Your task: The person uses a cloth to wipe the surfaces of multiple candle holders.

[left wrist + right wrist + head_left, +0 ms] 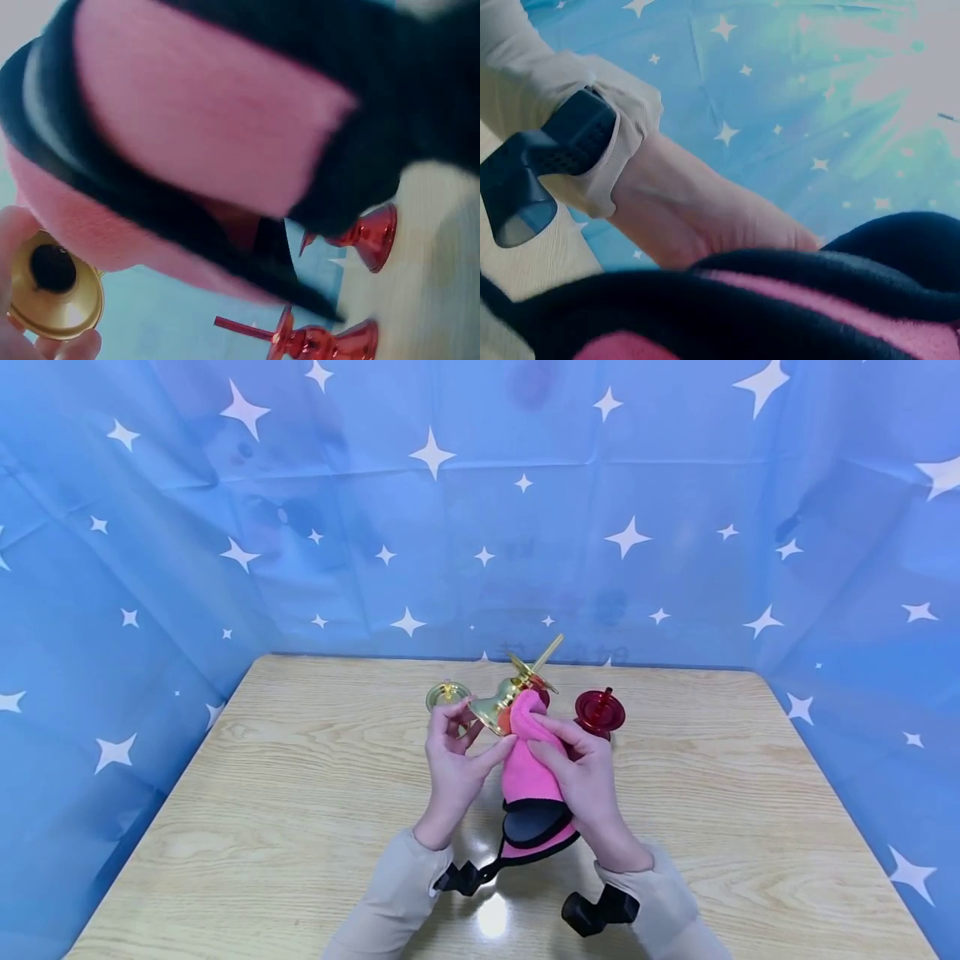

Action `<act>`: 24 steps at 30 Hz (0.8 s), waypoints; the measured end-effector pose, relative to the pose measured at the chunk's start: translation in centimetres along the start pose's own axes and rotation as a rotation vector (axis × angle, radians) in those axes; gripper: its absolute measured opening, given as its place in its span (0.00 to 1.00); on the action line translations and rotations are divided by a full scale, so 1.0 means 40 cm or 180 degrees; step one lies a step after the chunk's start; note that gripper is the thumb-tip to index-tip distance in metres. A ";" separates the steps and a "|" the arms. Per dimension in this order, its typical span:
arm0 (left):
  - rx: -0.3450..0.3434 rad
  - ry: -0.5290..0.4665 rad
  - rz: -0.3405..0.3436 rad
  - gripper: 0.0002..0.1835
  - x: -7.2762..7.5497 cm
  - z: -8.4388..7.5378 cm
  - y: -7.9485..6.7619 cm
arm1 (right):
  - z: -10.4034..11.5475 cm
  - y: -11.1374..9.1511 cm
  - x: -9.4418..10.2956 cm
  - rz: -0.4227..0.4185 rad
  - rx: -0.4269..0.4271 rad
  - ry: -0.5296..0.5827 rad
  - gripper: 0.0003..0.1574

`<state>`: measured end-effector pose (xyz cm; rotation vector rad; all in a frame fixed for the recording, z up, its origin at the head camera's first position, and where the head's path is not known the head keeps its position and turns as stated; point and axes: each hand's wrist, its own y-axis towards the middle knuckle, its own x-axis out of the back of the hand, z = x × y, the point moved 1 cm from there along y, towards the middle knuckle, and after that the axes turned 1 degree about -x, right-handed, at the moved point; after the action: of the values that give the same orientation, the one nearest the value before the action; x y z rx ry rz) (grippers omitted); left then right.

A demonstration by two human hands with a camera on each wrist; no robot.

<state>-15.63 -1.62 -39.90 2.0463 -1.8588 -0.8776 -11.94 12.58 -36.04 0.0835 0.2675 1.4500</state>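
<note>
A gold candlestick (pixel 497 703) is tilted above the table, its spike pointing up and right in the head view. My left hand (pixel 461 764) grips it by the flared base, whose hollow underside shows in the left wrist view. With my right hand (pixel 588 777) I pinch a pink cloth (pixel 528 768) with black edging. The cloth's upper end lies against the candlestick's stem, and its lower end hangs toward the table. A small orange-red patch (pixel 505 720) shows between the cloth and the base. In the right wrist view the cloth hides the lower part of the scene.
Behind my left hand a second gold candlestick (pixel 447 693) stands on the wooden table (pixel 300 810). A red candlestick (pixel 600 710) is beyond my right hand, and the left wrist view shows another red candlestick (pixel 375 236). A blue star-patterned curtain (pixel 480 510) surrounds the table's back and sides.
</note>
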 end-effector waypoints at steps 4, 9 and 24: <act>0.0033 0.0010 0.0084 0.30 0.002 -0.007 0.002 | 0.008 0.002 -0.001 0.0027 0.0472 -0.0176 0.17; 0.0192 -0.0395 0.0105 0.33 0.004 -0.024 0.004 | -0.004 0.002 -0.002 0.0126 0.1106 -0.0361 0.16; 0.0649 -0.0945 -0.0309 0.33 -0.025 -0.017 -0.008 | -0.069 0.013 -0.009 -0.0306 -0.0428 0.0041 0.20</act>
<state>-14.99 -0.78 -39.26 2.2460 -2.0914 -1.1113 -13.12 11.98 -38.57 -0.0473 0.1816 1.3697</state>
